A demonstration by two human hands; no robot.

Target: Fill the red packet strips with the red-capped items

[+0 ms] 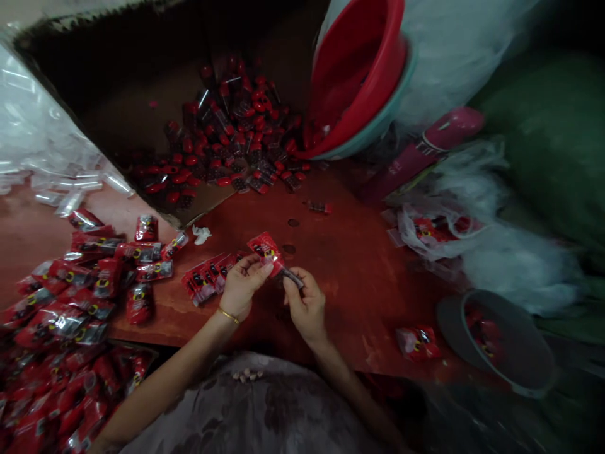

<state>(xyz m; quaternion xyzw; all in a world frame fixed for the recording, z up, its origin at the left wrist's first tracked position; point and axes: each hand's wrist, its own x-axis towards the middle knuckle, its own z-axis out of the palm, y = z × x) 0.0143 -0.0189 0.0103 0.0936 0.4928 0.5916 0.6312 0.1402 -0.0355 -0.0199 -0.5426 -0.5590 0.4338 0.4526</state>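
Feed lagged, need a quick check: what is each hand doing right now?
Left hand: fingers closed on a red packet, held above the table.
Right hand: fingers closed on a small dark item at the packet's lower end.

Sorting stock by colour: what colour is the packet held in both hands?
Red, with a small yellow-and-black mark, on the packet; head view.

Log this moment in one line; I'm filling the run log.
left hand: holds red packet | right hand: pinches packet's lower end | table: packet pile at left

packet pile [57,353]: cut off left | packet print: unreadable
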